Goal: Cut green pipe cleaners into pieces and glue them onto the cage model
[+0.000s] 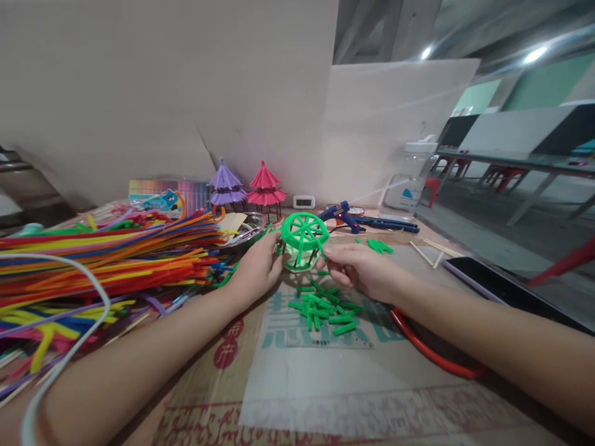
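Observation:
A small green pavilion model (pixel 304 232) stands at the middle of the work area, with a spoked ring on top and thin brown posts below. My left hand (pixel 258 266) steadies its left side, fingers and thumb closed about the edge. At the model's right, my right hand (pixel 360 269) pinches a short green pipe cleaner piece (pixel 320 248) against the ring's rim. Just in front lies a loose pile of cut green pipe cleaner pieces (pixel 320 306) on a clear plastic sheet (pixel 297 378). More green pieces (pixel 380 246) lie beyond my right hand.
Bundled coloured pipe cleaners (pixel 153 248) fill the left side, crossed by a white cable (pixel 88 272). Behind stand purple (pixel 227 186) and red (pixel 264 186) pavilions, a small clock (pixel 304 201) and a blue glue gun (pixel 341 215). A jug (pixel 406 179) and phone (pixel 511 291) sit right.

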